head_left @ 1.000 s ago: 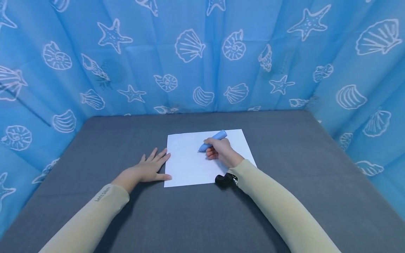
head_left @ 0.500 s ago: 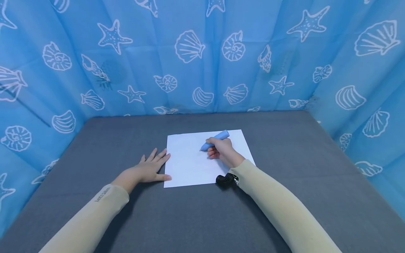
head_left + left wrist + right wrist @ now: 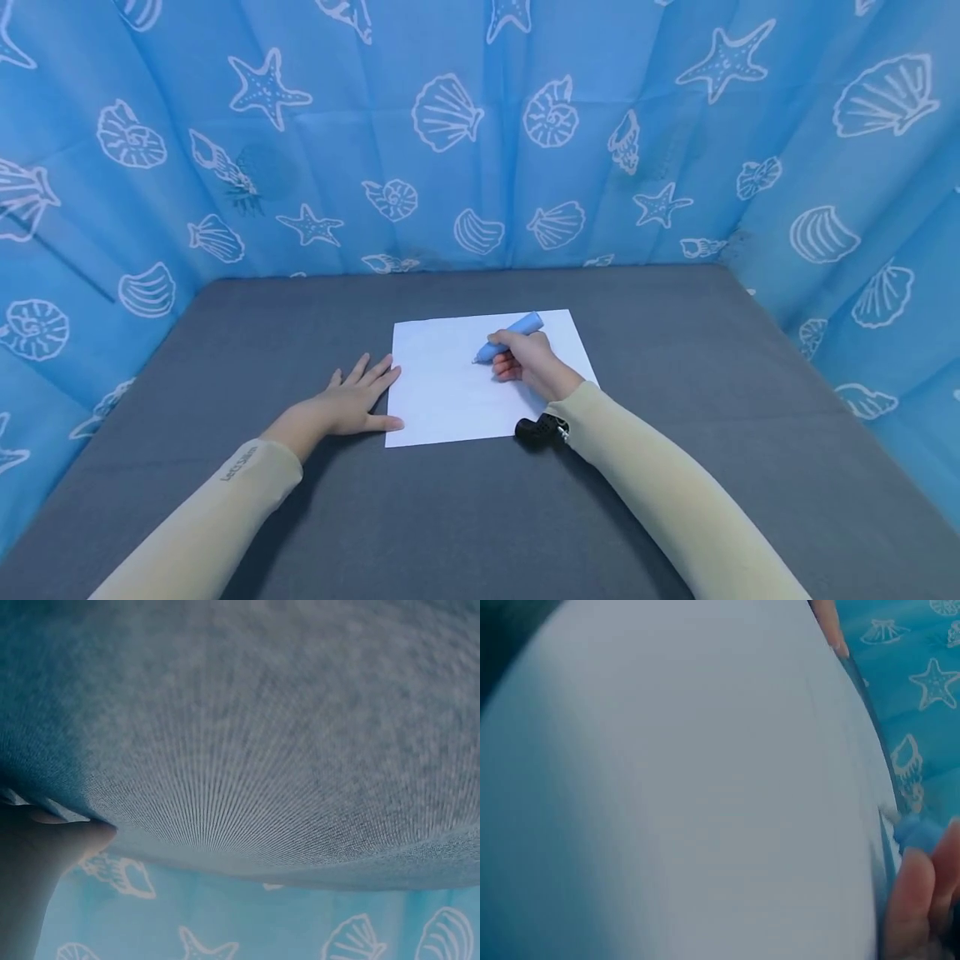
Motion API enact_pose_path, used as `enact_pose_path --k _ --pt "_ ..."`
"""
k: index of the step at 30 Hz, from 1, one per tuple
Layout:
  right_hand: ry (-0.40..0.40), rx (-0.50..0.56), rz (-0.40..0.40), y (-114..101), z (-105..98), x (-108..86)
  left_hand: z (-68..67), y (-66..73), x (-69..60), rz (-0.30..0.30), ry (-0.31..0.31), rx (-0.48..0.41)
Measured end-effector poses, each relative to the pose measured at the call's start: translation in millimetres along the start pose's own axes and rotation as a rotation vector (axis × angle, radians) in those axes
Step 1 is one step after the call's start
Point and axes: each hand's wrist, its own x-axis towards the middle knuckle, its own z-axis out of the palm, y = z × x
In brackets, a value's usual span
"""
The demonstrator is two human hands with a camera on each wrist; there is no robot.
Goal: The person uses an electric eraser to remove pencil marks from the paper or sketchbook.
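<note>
A white sheet of paper (image 3: 435, 387) lies on the grey cloth. My left hand (image 3: 347, 407) rests flat at its left edge, fingers spread, with the thumb and a fingertip over the paper. My right hand (image 3: 531, 358) pinches a thick blue pen (image 3: 527, 324) above the right half of the sheet. The pen slants, its thin tip down to the left; whether the tip touches the paper I cannot tell. In the right wrist view, the blue pen (image 3: 919, 832) shows beside curled fingers (image 3: 911, 892). Only part of the left hand (image 3: 37, 862) appears in the left wrist view.
A grey cloth (image 3: 420, 525) covers the table. Blue curtains (image 3: 480, 125) with white shells and starfish hang behind it and at both sides. A small black device (image 3: 534, 429) sits at the right wrist, near the paper's lower edge.
My right hand and the pen have shifted slightly right across the paper. The left hand keeps its place on the sheet's edge. The head view has shifted slightly.
</note>
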Motion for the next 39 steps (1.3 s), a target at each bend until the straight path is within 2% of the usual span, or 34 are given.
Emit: enact_pose_path --k 22,25,28,31,39 --pt "0.012 0.01 -0.001 0.4 0.6 -1.2 0.0 -1.6 -4.2 0.019 -0.004 -0.025" --pt "0.009 0.035 0.02 -1.5 -3.2 -1.1 1.4 -1.4 -3.0 0.019 -0.007 -0.023" --pt "0.034 0.124 0.037 -5.4 -10.5 0.1 2.3 -1.0 -2.7 0.016 -0.008 -0.023" --pt "0.03 0.158 0.06 -9.3 -18.3 0.7 2.0 0.1 -3.0 0.013 -0.007 -0.021" --pt "-0.056 0.097 0.099 -13.9 -38.4 0.3 0.1 0.0 -3.3 0.011 -0.004 -0.024"
